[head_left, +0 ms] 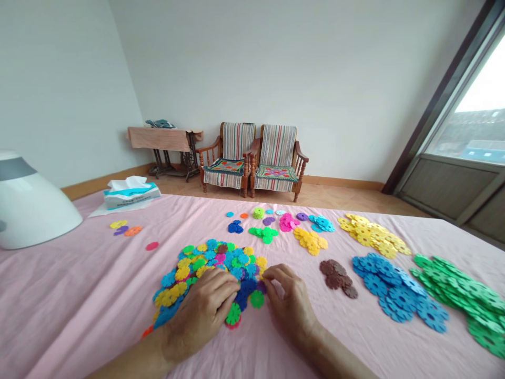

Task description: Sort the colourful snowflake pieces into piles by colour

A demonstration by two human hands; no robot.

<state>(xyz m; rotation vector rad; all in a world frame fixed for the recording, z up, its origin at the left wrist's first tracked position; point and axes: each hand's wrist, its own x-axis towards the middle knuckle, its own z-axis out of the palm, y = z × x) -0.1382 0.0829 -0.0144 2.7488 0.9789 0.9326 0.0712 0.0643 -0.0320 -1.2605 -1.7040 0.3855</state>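
Note:
A mixed heap of colourful plastic snowflake discs (pixel 212 247) lies in front of me on the pink cloth. My left hand (pixel 207 305) rests over the heap's near side, its fingers bent and pressed together; whatever is under the fingertips is hidden. Beside them lie dark blue discs (pixel 246 290) and a green disc (pixel 233 314). At the heap's right edge my right hand (pixel 290 297) has thumb and forefinger brought together in a pinch. A purple disc (pixel 261 287) shows at those fingertips, but I cannot tell whether it is gripped.
Sorted piles stand to the right: brown (pixel 335 275), blue (pixel 398 289), green (pixel 461 295) and yellow discs (pixel 371 234). Smaller colour groups lie behind the heap. A tissue box (pixel 130 197) and a white appliance (pixel 35 205) are at the left. Two chairs (pixel 256 158) stand beyond the table.

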